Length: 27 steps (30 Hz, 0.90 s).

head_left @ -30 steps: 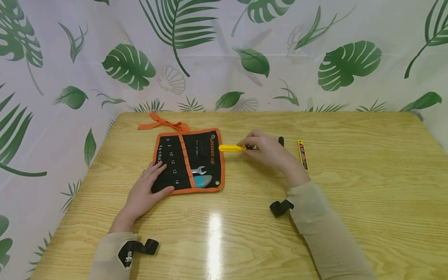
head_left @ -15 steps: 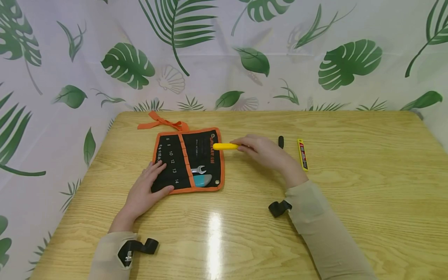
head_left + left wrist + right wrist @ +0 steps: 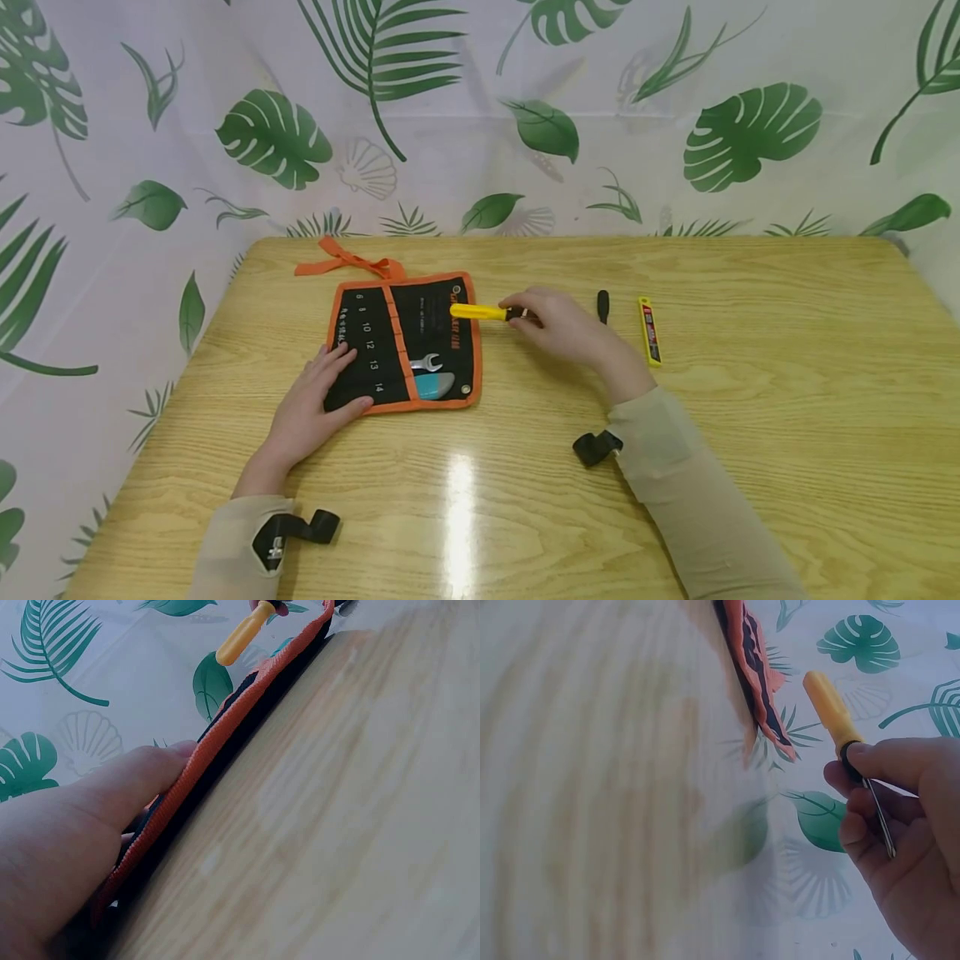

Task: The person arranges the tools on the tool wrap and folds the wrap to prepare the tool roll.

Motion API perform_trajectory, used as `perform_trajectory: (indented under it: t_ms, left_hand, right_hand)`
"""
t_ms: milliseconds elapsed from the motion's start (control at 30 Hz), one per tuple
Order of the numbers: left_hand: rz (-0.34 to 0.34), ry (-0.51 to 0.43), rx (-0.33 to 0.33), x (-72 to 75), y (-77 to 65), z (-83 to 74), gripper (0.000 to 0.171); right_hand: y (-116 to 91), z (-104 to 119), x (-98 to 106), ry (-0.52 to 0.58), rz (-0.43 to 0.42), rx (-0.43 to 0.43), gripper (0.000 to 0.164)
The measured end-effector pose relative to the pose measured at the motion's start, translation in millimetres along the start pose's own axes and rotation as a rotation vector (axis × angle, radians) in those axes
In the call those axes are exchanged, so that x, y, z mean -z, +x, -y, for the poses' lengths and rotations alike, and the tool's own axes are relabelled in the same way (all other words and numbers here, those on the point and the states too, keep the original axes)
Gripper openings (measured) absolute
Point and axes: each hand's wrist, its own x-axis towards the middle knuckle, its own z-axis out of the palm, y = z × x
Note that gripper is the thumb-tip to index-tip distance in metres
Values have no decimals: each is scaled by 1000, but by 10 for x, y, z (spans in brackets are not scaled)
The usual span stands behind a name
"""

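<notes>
A black tool pouch with orange trim [image 3: 431,304] lies unrolled on the table. My left hand [image 3: 309,408] rests on its left part with the fingers spread, thumb along the near edge. In its pockets sit an open-end wrench [image 3: 427,363] and a tool with a teal and grey end [image 3: 435,386]. My right hand [image 3: 558,327] pinches a yellow-handled screwdriver [image 3: 477,312] at the black collar, the handle pointing left over the pouch's right edge. The right wrist view shows the screwdriver's metal shaft [image 3: 881,817] running back under the palm.
Behind the right hand lies a black handle [image 3: 603,306], partly hidden. Farther right is a slim yellow-and-black packet [image 3: 650,332]. An orange tie strap [image 3: 348,260] trails from the pouch's far side. A leaf-print cloth [image 3: 450,117] hangs behind the wooden table [image 3: 787,400].
My right hand has moved slightly left with the screwdriver, so its handle now overlaps the pouch's right part. The left hand has stayed on the pouch.
</notes>
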Motion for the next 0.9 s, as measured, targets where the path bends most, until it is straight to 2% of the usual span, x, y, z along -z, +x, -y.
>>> perform_trajectory:
  t_ms: [433,900]
  left_hand:
    - [-3,0,4,4,-4,-5,77]
    - [0,-1,10,12,-3,-15,76]
  right_hand:
    - [70,108,-73,31,41,17,23]
    - [386,279,-110,35,54,-14,24]
